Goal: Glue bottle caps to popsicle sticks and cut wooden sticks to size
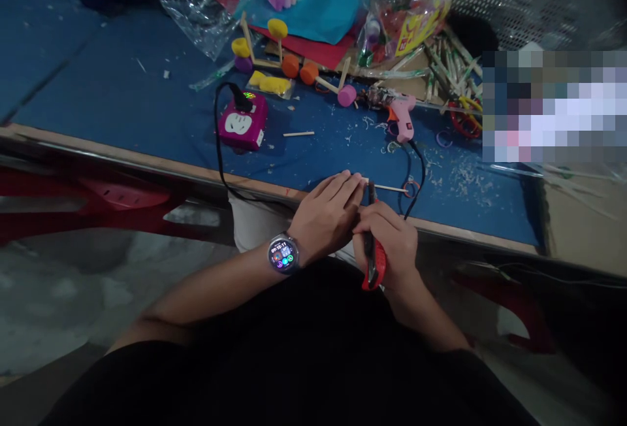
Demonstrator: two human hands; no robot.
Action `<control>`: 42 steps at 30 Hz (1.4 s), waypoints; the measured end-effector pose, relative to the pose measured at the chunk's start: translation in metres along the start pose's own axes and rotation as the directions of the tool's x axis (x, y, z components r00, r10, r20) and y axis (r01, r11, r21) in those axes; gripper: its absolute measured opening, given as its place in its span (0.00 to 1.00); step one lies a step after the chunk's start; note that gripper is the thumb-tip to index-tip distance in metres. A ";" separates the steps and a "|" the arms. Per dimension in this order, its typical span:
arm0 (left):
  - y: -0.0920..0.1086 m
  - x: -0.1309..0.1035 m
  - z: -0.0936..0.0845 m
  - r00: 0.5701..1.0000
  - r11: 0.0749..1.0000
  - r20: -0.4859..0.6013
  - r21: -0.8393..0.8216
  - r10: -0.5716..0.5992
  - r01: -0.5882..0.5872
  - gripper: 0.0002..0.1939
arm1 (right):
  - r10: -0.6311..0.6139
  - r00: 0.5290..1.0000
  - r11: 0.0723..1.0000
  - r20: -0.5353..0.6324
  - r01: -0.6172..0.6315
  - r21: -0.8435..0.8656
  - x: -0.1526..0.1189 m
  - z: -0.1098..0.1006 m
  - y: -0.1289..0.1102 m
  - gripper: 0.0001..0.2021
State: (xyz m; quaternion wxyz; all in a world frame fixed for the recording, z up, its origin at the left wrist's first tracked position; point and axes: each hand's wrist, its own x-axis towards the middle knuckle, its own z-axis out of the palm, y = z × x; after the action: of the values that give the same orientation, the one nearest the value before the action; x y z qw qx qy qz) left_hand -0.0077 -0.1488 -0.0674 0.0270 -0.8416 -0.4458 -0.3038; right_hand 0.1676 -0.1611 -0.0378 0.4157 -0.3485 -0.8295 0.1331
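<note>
My right hand (389,233) is wrapped round a red-and-black utility knife (376,272), its dark front end pointing away from me across a thin wooden stick (389,187). Beside it, my left hand (330,207) lies over the table's front edge, fingers together, holding down the left part of the stick. That part is hidden under the fingers. The stick's right end lies by a small reddish ring (411,189). Another short wooden stick (298,133) rests farther back on the blue table (161,119).
A pink glue gun (404,115) with a black cable lies behind my right hand. Back left is a magenta power adapter (242,122) with a plugged-in cord. Farther back are stick pieces with orange discs (290,66), a yellow packet (269,83), plastic bags and a bundle of sticks (453,63).
</note>
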 end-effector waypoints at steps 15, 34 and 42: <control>0.002 0.001 0.000 0.999 1.000 -0.033 0.028 0.010 -0.009 0.26 | -0.016 0.987 0.997 -0.158 0.027 0.069 -0.006 -0.002 0.004 0.13; 0.003 0.001 0.000 0.998 0.999 -0.068 0.033 0.017 -0.014 0.27 | 0.019 0.994 0.991 -0.107 -0.005 0.130 0.012 -0.005 0.012 0.10; 0.001 0.000 0.002 0.998 1.000 -0.054 0.020 0.015 -0.014 0.26 | -0.032 0.997 0.992 -0.072 0.040 0.122 0.010 -0.002 0.018 0.11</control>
State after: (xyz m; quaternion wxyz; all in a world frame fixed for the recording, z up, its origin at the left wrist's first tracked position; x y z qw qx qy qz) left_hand -0.0057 -0.1489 -0.0682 0.0495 -0.8360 -0.4419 -0.3216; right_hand 0.1734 -0.1418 -0.0400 0.4676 -0.3116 -0.8108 0.1641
